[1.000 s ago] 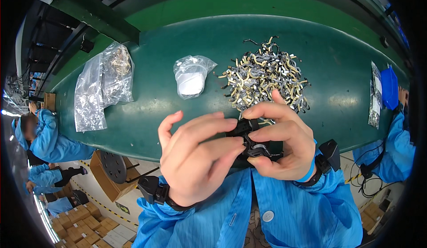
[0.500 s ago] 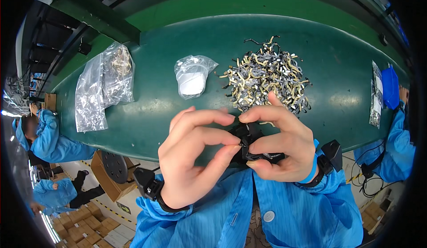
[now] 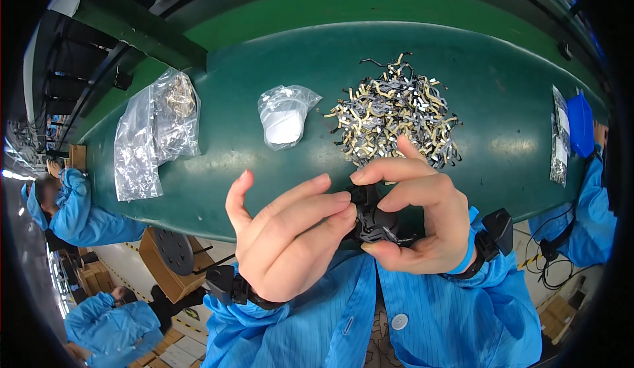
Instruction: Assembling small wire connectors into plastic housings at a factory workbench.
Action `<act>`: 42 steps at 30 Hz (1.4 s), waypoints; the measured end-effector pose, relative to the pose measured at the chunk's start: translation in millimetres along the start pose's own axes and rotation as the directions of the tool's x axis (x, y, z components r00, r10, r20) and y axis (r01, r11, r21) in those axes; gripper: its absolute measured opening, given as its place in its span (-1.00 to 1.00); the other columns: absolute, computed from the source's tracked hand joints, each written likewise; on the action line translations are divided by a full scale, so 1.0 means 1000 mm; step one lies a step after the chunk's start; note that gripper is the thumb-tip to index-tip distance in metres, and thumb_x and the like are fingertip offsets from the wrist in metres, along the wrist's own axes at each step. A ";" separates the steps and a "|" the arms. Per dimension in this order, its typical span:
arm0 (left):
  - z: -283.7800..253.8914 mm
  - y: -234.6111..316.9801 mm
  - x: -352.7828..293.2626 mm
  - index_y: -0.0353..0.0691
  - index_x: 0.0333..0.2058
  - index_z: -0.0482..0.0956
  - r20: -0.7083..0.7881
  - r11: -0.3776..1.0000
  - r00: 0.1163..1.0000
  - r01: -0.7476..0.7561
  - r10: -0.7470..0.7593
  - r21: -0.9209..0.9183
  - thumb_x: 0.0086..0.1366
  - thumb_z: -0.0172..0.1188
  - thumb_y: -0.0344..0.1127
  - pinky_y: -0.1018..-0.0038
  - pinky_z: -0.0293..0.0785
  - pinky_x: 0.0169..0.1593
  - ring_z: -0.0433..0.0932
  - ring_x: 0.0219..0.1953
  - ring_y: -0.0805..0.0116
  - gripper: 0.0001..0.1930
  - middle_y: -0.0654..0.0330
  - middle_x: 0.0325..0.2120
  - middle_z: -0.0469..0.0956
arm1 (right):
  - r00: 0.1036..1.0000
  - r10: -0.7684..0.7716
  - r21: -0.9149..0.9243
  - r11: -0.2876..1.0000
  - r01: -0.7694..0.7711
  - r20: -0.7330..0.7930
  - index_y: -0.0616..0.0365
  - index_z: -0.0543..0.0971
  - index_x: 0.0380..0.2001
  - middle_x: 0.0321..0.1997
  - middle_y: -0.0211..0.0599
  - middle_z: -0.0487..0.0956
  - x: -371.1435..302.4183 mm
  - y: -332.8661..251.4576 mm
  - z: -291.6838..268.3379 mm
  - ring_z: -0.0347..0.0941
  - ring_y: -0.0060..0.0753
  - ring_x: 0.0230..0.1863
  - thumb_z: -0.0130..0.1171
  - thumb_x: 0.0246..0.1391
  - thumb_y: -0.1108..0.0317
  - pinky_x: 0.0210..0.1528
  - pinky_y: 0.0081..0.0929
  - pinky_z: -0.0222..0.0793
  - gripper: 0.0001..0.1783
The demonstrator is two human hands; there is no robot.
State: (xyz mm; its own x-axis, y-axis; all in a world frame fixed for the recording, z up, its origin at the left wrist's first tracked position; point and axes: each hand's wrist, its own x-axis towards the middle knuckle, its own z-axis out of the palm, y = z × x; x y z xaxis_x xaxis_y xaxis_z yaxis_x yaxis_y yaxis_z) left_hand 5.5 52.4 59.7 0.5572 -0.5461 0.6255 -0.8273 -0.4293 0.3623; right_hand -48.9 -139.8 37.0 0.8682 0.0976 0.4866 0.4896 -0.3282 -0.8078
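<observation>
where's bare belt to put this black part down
Bare green belt lies between the strip pile and the right-edge bags, and between the small bag and big bag. The pile itself is crowded.

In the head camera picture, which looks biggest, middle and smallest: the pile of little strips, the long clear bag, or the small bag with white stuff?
1. Pile of little strips and long clear bag: look about alike, so unranked.
2. Small bag with white stuff: smallest.
</observation>
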 end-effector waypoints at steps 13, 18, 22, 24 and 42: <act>0.007 -0.010 -0.008 -0.03 -0.20 0.69 0.018 0.991 0.999 0.035 -0.033 -0.128 -0.14 0.41 -0.46 0.21 0.30 0.10 0.55 -0.10 0.19 -0.58 0.17 -0.15 0.56 | 0.998 0.062 0.101 0.993 -0.064 0.015 0.09 0.30 -0.10 0.00 0.02 0.54 0.001 -0.002 -0.004 0.48 -0.19 0.09 0.44 -0.16 0.35 0.41 0.07 -0.29 -0.40; 0.005 -0.020 -0.003 -0.16 -0.36 0.72 0.242 0.681 0.937 0.350 -0.252 -0.643 -0.07 0.42 -0.44 0.38 0.37 -0.03 0.44 -0.08 0.25 -0.79 0.12 -0.14 0.44 | 0.993 0.073 0.177 0.980 -0.090 0.096 0.09 0.27 -0.06 0.01 0.01 0.54 0.001 -0.002 -0.002 0.47 -0.18 0.11 0.44 -0.16 0.37 0.41 0.07 -0.32 -0.36; -0.002 -0.025 0.002 -0.09 -0.37 0.71 0.428 0.546 0.868 0.492 -0.251 -0.678 -0.06 0.42 -0.43 0.45 0.25 -0.04 0.40 -0.02 0.32 -0.79 0.15 -0.11 0.41 | 0.993 0.053 0.219 0.973 -0.075 0.101 0.14 0.34 0.03 0.03 -0.20 0.52 0.003 -0.003 -0.004 0.49 -0.11 0.04 0.43 -0.19 0.44 0.36 0.17 -0.04 -0.32; -0.004 -0.028 0.002 -0.11 -0.38 0.70 0.447 0.545 0.864 0.497 -0.233 -0.676 -0.05 0.41 -0.44 0.40 0.28 -0.01 0.40 0.00 0.28 -0.81 0.14 -0.10 0.40 | 0.989 0.049 0.214 0.974 -0.078 0.137 0.15 0.33 0.06 0.03 -0.22 0.51 0.006 -0.002 -0.007 0.49 -0.09 0.02 0.43 -0.19 0.43 0.36 0.18 -0.03 -0.30; 0.004 -0.031 -0.003 -0.25 -0.46 0.61 0.280 0.734 0.941 0.324 -0.188 -0.596 0.01 0.38 -0.40 0.11 0.17 0.23 0.33 0.17 -0.04 -0.87 0.05 -0.12 0.40 | 0.955 0.280 -0.069 0.959 -0.274 0.101 0.10 0.47 -0.56 -0.50 -0.37 0.45 0.011 -0.007 -0.022 0.34 -0.27 -0.42 0.34 -0.18 0.40 -0.29 -0.38 0.18 -0.80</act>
State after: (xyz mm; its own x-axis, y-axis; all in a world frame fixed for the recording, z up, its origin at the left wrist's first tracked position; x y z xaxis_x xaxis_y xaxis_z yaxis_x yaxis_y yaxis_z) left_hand 29.4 64.9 43.8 0.6997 -0.6352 0.3269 -0.4690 -0.0632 0.8809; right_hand -44.2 -157.0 55.5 0.9740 0.0960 0.2052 0.2265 -0.4062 -0.8853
